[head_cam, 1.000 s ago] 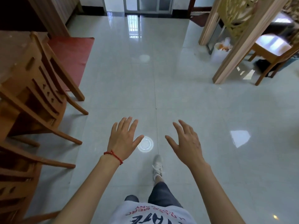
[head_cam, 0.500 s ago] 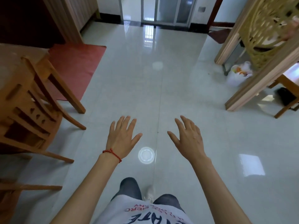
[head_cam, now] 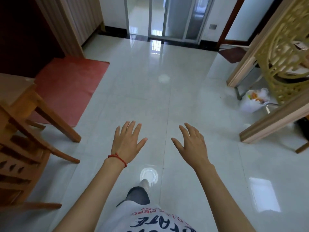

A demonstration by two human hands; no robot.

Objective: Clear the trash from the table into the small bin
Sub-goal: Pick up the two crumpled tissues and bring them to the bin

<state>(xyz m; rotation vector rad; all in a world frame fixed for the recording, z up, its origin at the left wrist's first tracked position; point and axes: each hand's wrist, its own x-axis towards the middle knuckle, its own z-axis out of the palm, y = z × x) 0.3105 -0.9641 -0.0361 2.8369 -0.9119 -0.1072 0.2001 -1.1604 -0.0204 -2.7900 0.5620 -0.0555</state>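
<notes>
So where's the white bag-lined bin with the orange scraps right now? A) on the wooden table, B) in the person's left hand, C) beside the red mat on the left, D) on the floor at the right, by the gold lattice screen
D: the small bin sits on the tile floor at the right, beside the gold lattice screen; both the left hand and right hand are open and empty.

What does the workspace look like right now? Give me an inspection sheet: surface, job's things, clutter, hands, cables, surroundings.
Surface: glossy pale tiled floor; only a corner of a wooden table shows at left, no trash seen on that part.
Job's things: small bin lined with a white bag, holding orange scraps, on the floor at right beside a carved wooden partition.
Clutter: red mat at left.
Hands: left hand and right hand both open, empty, fingers spread above the floor.
Cables: nothing seen.
Surroundings: wooden chair at left, glass sliding door ahead.
</notes>
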